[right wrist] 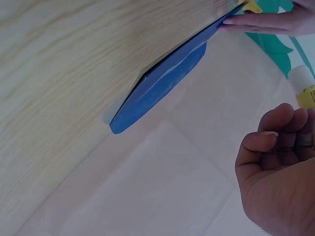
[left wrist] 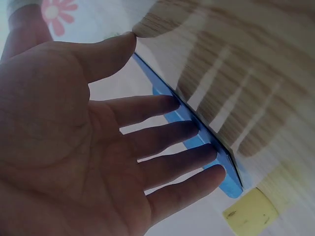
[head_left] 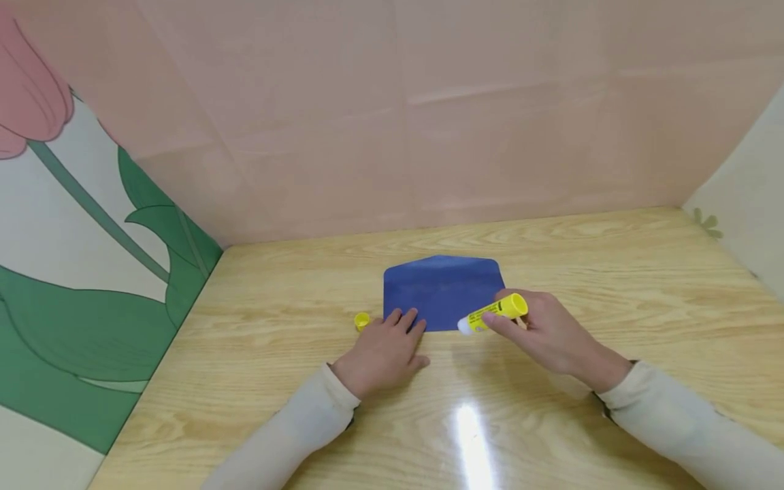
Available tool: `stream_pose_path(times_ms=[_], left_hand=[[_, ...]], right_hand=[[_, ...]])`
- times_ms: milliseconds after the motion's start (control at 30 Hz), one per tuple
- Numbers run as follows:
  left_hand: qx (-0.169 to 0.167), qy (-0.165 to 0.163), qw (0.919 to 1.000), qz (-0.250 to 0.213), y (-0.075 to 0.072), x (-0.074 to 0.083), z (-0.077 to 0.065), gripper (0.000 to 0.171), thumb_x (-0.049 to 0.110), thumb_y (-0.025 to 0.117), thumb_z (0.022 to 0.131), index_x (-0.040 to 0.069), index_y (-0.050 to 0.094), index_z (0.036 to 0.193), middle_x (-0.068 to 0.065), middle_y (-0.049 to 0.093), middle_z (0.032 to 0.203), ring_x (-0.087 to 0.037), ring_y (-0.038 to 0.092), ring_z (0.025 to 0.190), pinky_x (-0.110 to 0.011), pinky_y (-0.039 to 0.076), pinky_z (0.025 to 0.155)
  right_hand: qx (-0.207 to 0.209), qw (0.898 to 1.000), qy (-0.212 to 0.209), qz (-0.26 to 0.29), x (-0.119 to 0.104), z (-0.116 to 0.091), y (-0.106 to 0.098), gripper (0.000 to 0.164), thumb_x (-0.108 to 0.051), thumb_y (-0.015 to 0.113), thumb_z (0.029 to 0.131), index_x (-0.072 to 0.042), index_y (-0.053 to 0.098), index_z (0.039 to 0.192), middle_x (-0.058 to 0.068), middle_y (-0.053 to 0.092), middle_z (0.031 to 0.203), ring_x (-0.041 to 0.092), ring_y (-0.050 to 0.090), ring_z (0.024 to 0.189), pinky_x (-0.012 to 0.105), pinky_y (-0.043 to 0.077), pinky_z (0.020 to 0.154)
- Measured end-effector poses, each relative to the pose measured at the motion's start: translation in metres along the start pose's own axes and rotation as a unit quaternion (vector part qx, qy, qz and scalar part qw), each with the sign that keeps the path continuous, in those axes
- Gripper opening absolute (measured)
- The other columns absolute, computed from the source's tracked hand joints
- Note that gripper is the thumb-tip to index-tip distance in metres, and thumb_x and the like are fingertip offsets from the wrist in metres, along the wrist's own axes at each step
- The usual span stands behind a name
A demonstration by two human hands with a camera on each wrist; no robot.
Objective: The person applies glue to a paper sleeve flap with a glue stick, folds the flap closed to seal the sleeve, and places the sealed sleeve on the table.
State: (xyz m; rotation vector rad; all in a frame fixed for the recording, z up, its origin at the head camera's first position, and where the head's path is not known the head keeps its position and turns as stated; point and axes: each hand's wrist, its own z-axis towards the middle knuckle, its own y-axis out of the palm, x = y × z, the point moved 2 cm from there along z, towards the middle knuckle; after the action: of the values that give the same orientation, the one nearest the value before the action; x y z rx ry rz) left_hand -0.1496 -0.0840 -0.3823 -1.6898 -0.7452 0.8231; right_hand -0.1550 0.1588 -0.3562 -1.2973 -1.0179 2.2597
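Observation:
A blue envelope [head_left: 447,292] lies on the table with its flap raised at the far side. My left hand [head_left: 386,347] rests at its near left corner, fingers spread and straight, the fingertips touching the envelope [left wrist: 170,115]. Above the envelope's near right corner, my right hand [head_left: 545,330] holds a yellow glue stick [head_left: 499,312], its white tip pointing left and down. The glue stick [right wrist: 306,96] is partly cut off in the right wrist view. Just left of the envelope, beside my left fingers, stands the yellow cap [head_left: 362,320].
The wood-grain table [head_left: 275,292] reaches back to a pink cloth backdrop [head_left: 398,136]. A panel with a printed tulip and leaves [head_left: 79,320] borders the left side, and a pale panel [head_left: 747,197] the right. Light glares off the table's near part.

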Motion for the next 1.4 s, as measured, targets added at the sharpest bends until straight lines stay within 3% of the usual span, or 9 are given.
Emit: stream_pose_path(times_ms=[267,600,900,1200,1400], left_hand=[[0.009,0.010,0.9999,-0.001,-0.001,-0.001,-0.002,0.061,0.053,0.039,0.098,0.016,0.038,0.147,-0.008,0.036,0.154,-0.028,0.037,0.140,-0.044,0.040,0.108],[-0.019,0.020,0.9996,-0.012,0.007,0.005,-0.009,0.063,0.054,0.036,0.099,0.016,0.033,0.149,-0.008,0.030,0.156,-0.030,0.033,0.143,-0.046,0.036,0.112],[0.008,0.039,0.9989,0.025,0.005,0.022,-0.020,0.062,0.054,0.036,0.098,0.014,0.039,0.146,-0.011,0.038,0.152,-0.031,0.040,0.137,-0.044,0.042,0.106],[0.008,0.068,0.9977,0.003,0.006,0.024,-0.039,0.062,0.054,0.037,0.098,0.014,0.038,0.147,-0.010,0.035,0.153,-0.029,0.037,0.139,-0.045,0.041,0.105],[0.030,0.081,0.9962,0.002,0.005,0.027,-0.041,0.061,0.052,0.040,0.098,0.013,0.043,0.144,-0.011,0.041,0.149,-0.029,0.043,0.133,-0.044,0.044,0.102]], right_hand=[[0.014,1.000,-0.018,0.008,-0.002,-0.001,0.001,0.016,-0.025,0.065,0.088,-0.026,0.054,0.076,-0.011,0.041,0.059,0.003,0.035,0.047,0.019,0.031,0.044],[0.017,0.999,-0.030,0.015,-0.002,-0.002,0.003,0.013,-0.021,0.065,0.087,-0.025,0.056,0.080,-0.012,0.047,0.063,0.001,0.036,0.050,0.018,0.031,0.044],[0.013,0.999,-0.030,0.015,-0.004,-0.003,0.003,0.009,-0.022,0.065,0.088,-0.023,0.058,0.082,-0.012,0.052,0.067,0.003,0.040,0.051,0.018,0.034,0.045],[0.010,1.000,-0.027,0.009,-0.005,-0.002,0.005,0.006,-0.022,0.066,0.087,-0.022,0.060,0.086,-0.012,0.054,0.069,0.002,0.039,0.051,0.018,0.034,0.046],[-0.001,0.999,-0.035,-0.009,-0.008,0.000,0.006,0.007,-0.025,0.066,0.088,-0.024,0.059,0.087,-0.013,0.053,0.070,0.001,0.040,0.051,0.018,0.036,0.048]])
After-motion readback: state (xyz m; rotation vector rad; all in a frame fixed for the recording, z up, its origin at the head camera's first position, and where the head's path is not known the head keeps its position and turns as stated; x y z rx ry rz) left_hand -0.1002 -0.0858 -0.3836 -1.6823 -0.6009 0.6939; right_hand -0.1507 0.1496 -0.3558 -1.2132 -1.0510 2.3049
